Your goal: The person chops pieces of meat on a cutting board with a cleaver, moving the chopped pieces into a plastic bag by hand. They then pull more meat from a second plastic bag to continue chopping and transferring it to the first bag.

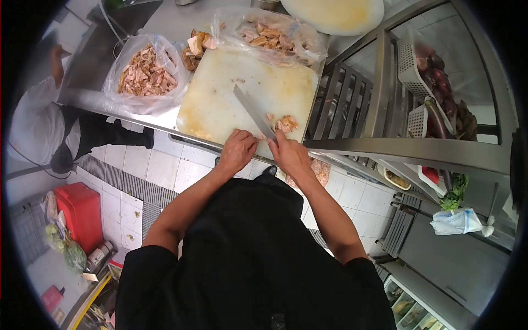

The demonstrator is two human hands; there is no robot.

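My right hand (290,155) is closed around the handle of a kitchen knife (252,113), whose blade lies across the cutting board (220,74) and points away to the left. Beside the blade, my left hand (238,151) rests at the board's near edge, fingers curled and pressed on a small pinkish piece of meat (261,136), mostly hidden. Right of the knife sits a little heap of cut meat (286,123). A clear plastic bag (113,82) of chopped meat stands left of the board. Another plastic bag (308,44), with larger meat pieces, lies along its far edge.
Browned meat chunks (199,43) lie at the board's far left corner. A second round board (335,14) is at the back. A metal rack (396,146) with baskets of vegetables borders the right side. Another person (41,115) stands at left, near a red box (78,212).
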